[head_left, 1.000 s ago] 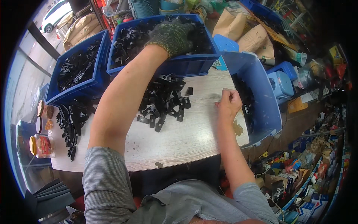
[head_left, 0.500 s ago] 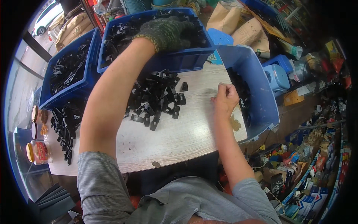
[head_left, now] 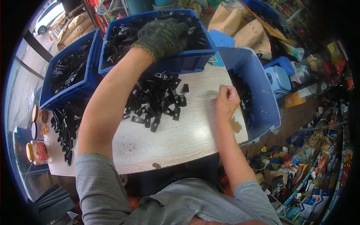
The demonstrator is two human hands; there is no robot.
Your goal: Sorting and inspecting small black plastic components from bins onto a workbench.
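Note:
My left hand, in a dark knitted glove, reaches into the large blue bin at the far side of the table. Its fingers bend down among black plastic parts, and the tips are hidden. Near the table's right edge rests my bare right hand, closed, with fingers curled inward; whatever may be inside them does not show. Between the two arms a loose pile of small black plastic pieces lies on the pale wood-grain table.
A second blue bin of black parts stands at left, with longer black strips heaped before it. Jars line the left edge. A deep blue tub adjoins the table's right side. Paper sacks stand behind.
My left hand has drawn slightly back and left inside the large bin, its forearm shifting with it. My right hand and the pile on the table stay put.

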